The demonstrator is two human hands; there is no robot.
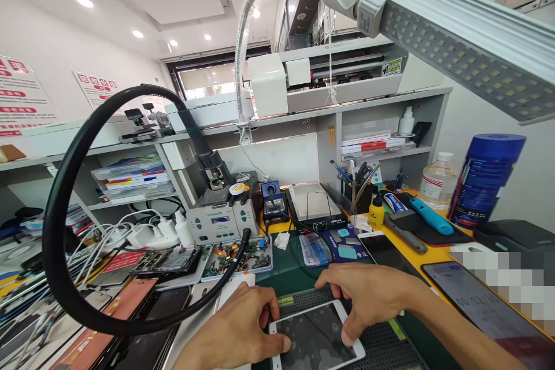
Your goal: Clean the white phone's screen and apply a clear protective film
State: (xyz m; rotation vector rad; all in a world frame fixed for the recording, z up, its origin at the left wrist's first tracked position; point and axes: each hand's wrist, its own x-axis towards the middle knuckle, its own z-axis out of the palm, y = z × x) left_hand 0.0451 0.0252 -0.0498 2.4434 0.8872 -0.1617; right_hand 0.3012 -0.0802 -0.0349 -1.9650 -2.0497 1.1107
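The rectangular, white-framed phone (313,334) has a dark grey screen mottled with paler grey blotches. A black plastic mat dotted with small holes (388,338) carries yellow-green labels (285,301), and the flat work mat (281,281) is dark green. The long looped hose (54,243) is plain black; the boxy metal station (222,225) is light grey with a blue display. The tall cylindrical can (485,179) is deep blue, the small plastic bottle (376,213) yellow with a black top, the slim-handled tool (431,217) bright turquoise, the long flat panel (108,321) coppery pink.
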